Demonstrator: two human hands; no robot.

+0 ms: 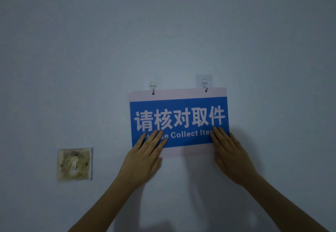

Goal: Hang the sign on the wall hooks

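A blue and white sign (pixel 179 108) with white Chinese characters and the words "Collect Item" hangs flat on the wall. Its two top holes sit on two clear adhesive hooks, the left hook (pixel 153 86) and the right hook (pixel 204 83). My left hand (pixel 146 156) lies flat on the sign's lower left corner, fingers stretched and close together. Over the lower right corner rests my right hand (pixel 230 151), also flat with straight fingers. Neither hand curls around the sign's edge.
A dirty, yellowed wall switch (pixel 75 164) is set in the wall to the lower left of the sign. The pale wall (pixel 163 31) fills the rest of the view.
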